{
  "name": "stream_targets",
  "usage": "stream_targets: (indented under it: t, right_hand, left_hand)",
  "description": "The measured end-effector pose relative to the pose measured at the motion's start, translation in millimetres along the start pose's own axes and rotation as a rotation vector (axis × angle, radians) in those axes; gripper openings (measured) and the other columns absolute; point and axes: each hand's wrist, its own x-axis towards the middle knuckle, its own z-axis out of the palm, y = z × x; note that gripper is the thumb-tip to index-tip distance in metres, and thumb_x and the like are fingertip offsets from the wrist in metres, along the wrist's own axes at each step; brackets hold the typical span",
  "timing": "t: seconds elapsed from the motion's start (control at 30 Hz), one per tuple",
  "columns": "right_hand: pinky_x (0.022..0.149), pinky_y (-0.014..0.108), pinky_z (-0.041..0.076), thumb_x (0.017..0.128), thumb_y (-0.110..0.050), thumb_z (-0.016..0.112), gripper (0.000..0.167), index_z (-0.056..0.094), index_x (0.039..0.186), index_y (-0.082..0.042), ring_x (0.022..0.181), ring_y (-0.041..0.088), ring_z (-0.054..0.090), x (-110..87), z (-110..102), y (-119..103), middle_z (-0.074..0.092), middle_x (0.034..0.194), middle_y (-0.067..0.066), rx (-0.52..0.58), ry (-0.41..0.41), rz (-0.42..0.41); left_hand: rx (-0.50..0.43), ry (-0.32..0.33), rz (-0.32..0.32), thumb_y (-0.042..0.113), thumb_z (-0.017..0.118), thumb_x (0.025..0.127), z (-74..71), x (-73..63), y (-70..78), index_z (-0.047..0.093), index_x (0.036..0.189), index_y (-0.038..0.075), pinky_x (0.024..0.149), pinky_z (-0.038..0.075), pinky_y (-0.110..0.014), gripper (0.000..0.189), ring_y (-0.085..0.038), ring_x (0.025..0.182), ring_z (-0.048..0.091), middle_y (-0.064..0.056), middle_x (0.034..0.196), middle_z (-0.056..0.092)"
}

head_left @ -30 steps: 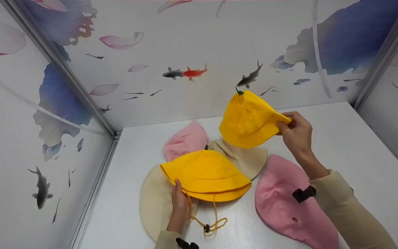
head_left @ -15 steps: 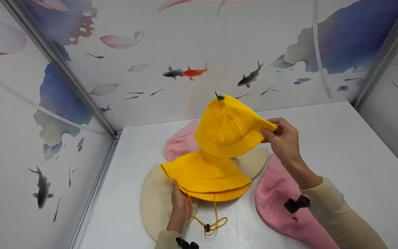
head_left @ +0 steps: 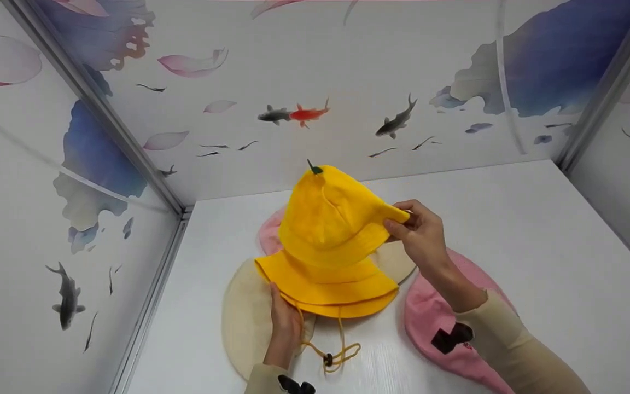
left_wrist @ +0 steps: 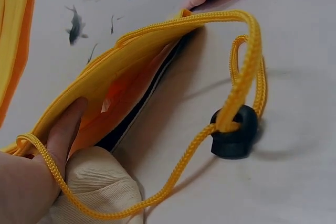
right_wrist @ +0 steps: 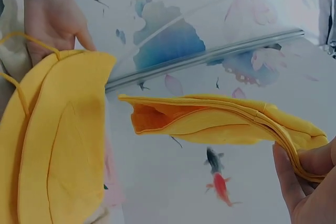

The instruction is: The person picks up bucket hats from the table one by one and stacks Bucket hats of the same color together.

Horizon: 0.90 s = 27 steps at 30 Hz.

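My right hand (head_left: 423, 235) pinches the brim edge of a yellow bucket hat (head_left: 323, 219) with a small green stem and leaf on top. This hat is held up over a second yellow bucket hat (head_left: 328, 287) and overlaps its crown in the head view. At the near left, my left hand (head_left: 285, 323) holds the second hat's brim, thumb on the outside. A yellow chin cord (left_wrist: 184, 169) with a black cord lock (left_wrist: 234, 132) hangs from that hat. In the right wrist view, the raised hat (right_wrist: 220, 121) appears side-on, apart from the lower hat (right_wrist: 79, 145).
Cream fabric hats lie at the left (head_left: 246, 317) and behind (head_left: 397, 260) on the white table (head_left: 539, 235). One pink hat (head_left: 430, 323) sits under my right forearm; another pink hat (head_left: 270, 230) is partly hidden behind. Patterned walls (head_left: 211, 164) enclose the back and sides.
My right hand has carried the raised yellow hat left and down, from above the rear cream hat to over the second yellow hat. My left hand has stayed in place.
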Motion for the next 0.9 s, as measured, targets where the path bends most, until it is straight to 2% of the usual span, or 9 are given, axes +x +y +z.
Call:
stream_targets:
  t: [0.1, 0.27, 0.4, 0.5, 0.63, 0.73, 0.9]
  right_hand:
    - [0.075, 0.027, 0.062, 0.094, 0.005, 0.061, 0.021, 0.059, 0.116, 0.002, 0.079, 0.016, 0.073, -3.2, 9.2, 1.8, 0.069, 0.105, 0.015, 0.02, -0.016, 0.038]
    - [0.076, 0.028, 0.062, 0.094, 0.005, 0.062, 0.021, 0.058, 0.115, 0.002, 0.078, 0.018, 0.07, -7.0, 20.4, 9.9, 0.069, 0.098, 0.007, 0.11, -0.046, 0.108]
    - [0.08, 0.028, 0.061, 0.097, 0.0, 0.061, 0.022, 0.056, 0.118, -0.001, 0.079, 0.019, 0.069, -8.2, 24.6, 26.8, 0.067, 0.1, 0.006, 0.18, -0.082, 0.223]
    - [0.083, 0.027, 0.06, 0.098, -0.004, 0.06, 0.024, 0.054, 0.121, -0.003, 0.081, 0.019, 0.07, -8.5, 25.1, 46.0, 0.066, 0.101, 0.006, 0.198, -0.103, 0.334]
    - [0.081, 0.027, 0.061, 0.098, -0.003, 0.059, 0.026, 0.054, 0.123, -0.002, 0.077, 0.018, 0.07, -8.8, 24.2, 71.7, 0.067, 0.097, 0.006, 0.236, -0.086, 0.439]
    - [0.078, 0.027, 0.061, 0.097, -0.001, 0.059, 0.028, 0.053, 0.124, 0.0, 0.076, 0.017, 0.069, -9.1, 22.7, 85.8, 0.067, 0.097, 0.006, 0.266, -0.064, 0.466]
    - [0.079, 0.028, 0.061, 0.097, -0.001, 0.059, 0.03, 0.053, 0.126, 0.002, 0.078, 0.017, 0.07, -10.5, 20.6, 100.8, 0.067, 0.102, 0.008, 0.278, -0.042, 0.481]
  left_hand:
    - [-0.002, -0.006, 0.009, 0.058, 0.014, 0.105, -0.2, 0.0, -0.9, 0.003, 0.162, 0.014, 0.129, 0.008, -0.044, 0.073, -0.025, 0.155, 0.01, -0.011, 0.168, 0.012]
    - [-0.008, -0.03, -0.001, 0.064, 0.008, 0.102, -0.7, 1.9, -0.7, -0.008, 0.161, 0.017, 0.129, 0.001, -0.045, 0.077, -0.024, 0.157, -0.004, -0.006, 0.17, -0.002]
    - [-0.074, -0.034, -0.011, 0.071, 0.007, 0.098, 0.0, 0.2, -0.6, -0.007, 0.162, 0.02, 0.129, -0.002, -0.044, 0.083, -0.022, 0.157, -0.009, -0.001, 0.17, -0.005]
    - [-0.133, -0.007, 0.016, 0.073, 0.013, 0.096, 0.8, -2.7, -1.3, 0.008, 0.161, 0.023, 0.128, 0.007, -0.039, 0.082, -0.016, 0.156, 0.006, 0.001, 0.167, 0.013]
    - [-0.152, 0.028, 0.051, 0.069, 0.017, 0.099, 0.6, -5.8, -3.1, 0.027, 0.149, 0.025, 0.117, 0.029, -0.025, 0.067, -0.005, 0.139, 0.032, 0.01, 0.146, 0.039]
    - [-0.135, 0.037, 0.055, 0.068, 0.018, 0.1, 0.0, -6.7, -3.8, 0.032, 0.144, 0.026, 0.107, 0.037, -0.018, 0.062, 0.001, 0.128, 0.041, 0.016, 0.134, 0.046]
    - [-0.121, 0.05, 0.061, 0.071, 0.019, 0.097, 0.0, -5.3, -2.8, 0.033, 0.146, 0.025, 0.105, 0.041, -0.018, 0.068, 0.0, 0.128, 0.043, 0.014, 0.134, 0.048]
